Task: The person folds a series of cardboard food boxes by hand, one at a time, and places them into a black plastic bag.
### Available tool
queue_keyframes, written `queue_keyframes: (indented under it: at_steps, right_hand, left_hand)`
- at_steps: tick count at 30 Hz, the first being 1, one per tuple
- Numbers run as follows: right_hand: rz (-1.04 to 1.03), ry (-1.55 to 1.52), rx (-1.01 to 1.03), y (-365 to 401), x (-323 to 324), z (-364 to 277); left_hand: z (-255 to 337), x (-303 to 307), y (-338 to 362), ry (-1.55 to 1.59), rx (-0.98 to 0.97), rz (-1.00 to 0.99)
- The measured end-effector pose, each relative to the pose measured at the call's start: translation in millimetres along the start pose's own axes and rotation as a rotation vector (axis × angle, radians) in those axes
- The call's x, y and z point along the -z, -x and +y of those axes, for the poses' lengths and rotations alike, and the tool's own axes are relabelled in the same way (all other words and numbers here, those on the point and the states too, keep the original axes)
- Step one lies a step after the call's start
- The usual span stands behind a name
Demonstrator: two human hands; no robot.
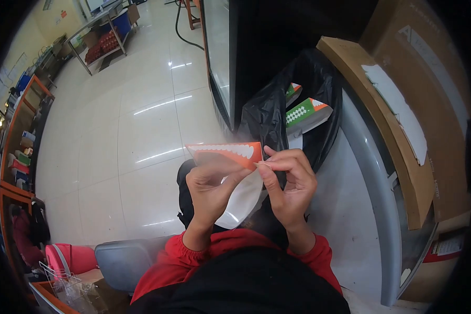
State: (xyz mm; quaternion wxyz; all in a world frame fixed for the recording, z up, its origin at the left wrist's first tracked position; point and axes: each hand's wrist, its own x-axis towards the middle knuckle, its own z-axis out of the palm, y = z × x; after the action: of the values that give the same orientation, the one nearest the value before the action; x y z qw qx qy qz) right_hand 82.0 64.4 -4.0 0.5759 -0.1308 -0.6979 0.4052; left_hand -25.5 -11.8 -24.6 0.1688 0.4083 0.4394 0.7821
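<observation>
An orange and white paper carton (251, 152) is held up in front of my chest. My left hand (213, 188) grips its lower edge, with the thumb against its near side. At the carton's right corner my right hand (289, 186) pinches a small pale piece, perhaps a flap or a strip. Below the carton a white sheet-like or bowl-like object (240, 201) lies over my lap, partly hidden by my hands. Beyond my right hand, a black plastic bag (264, 112) holds green and orange cartons (307, 116).
Cardboard boxes (418, 104) and a curved grey frame (374, 172) stand on the right. A grey chair (124, 261) and a pink bag (74, 259) are at lower left. Across the tiled floor (94, 141) is a metal table (91, 25). Shelves line the left wall.
</observation>
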Motion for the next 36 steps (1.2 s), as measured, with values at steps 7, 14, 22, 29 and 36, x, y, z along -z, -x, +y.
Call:
queue_keyframes:
  at_steps: [7, 14, 22, 29, 36]
  right_hand:
    - [0.070, 0.175, 0.087, 8, -11, -1]
    - [0.012, 0.155, 0.078, 6, -11, 2]
    - [-0.134, 0.622, 0.188, 42, -32, 9]
    - [-0.236, 0.810, -0.094, 6, 54, 20]
    - [-0.679, 1.165, -0.050, 24, 133, 29]
  left_hand:
    - [4, -17, -1, 0.190, 0.073, 0.106]
    - [-7, 0, 5, -0.002, 0.010, -0.003]
    - [-7, -11, 5, -0.017, -0.038, 0.050]
    - [30, -21, -56, -0.005, -0.253, -0.251]
    - [17, -73, -102, -0.259, -0.581, -0.947]
